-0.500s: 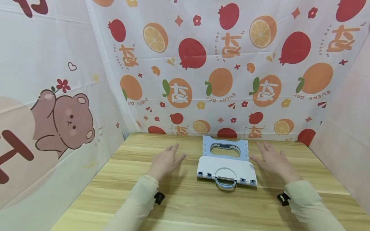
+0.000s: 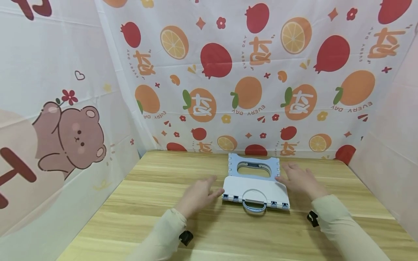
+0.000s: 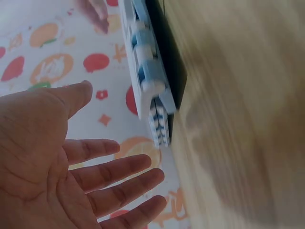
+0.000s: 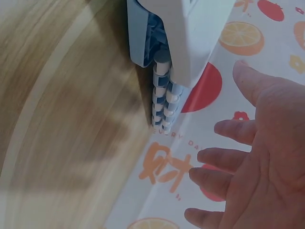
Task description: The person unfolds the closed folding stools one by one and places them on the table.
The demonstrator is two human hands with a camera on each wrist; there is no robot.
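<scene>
A white and light-blue plastic folding stool (image 2: 254, 185), partly folded, lies on the wooden table. Its blue leg panel with an oval cutout points to the back, and a round carrying handle (image 2: 254, 207) sticks out at the front. To its left hovers my left hand (image 2: 197, 195), fingers spread and thumb close to the white panel's corner. On the other side is my right hand (image 2: 302, 180), also spread, its thumb overlapping the stool's edge in the head view. Both wrist views show a gap between palm and stool; the hinged side (image 4: 162, 95) appears in the right one.
The wood-grain table (image 2: 147, 210) extends around the stool. Behind it hangs a cloth printed with fruit (image 2: 241, 119). A cloth with a bear (image 2: 78, 137) covers the left side, and a pale cloth (image 2: 388, 152) hangs on the right.
Both hands have moved inward toward the stool: the left one rightward and slightly nearer, the right one leftward. The stool stays in place on the table.
</scene>
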